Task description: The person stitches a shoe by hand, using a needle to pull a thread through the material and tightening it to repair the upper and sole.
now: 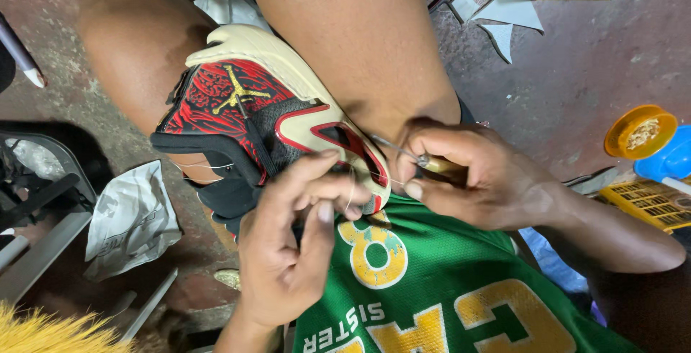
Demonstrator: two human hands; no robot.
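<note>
A red, black and cream sneaker [252, 101] lies wedged between my knees, sole side toward my right leg. My right hand [482, 177] grips a stitching awl [432, 164] with a brown handle; its metal needle points at the cream sole edge near the toe. My left hand [295, 245] rests against the shoe's side, fingers pinching a thin pale thread [350, 191] that loops by the sole. I wear a green shirt [439, 295] with yellow lettering.
A crumpled white plastic bag [129, 216] lies on the concrete floor at left. At right are an orange lid [639, 131] with bits in it, a blue container [669, 159] and a yellow crate [651, 202]. Grey cut scraps [507, 15] lie at the top.
</note>
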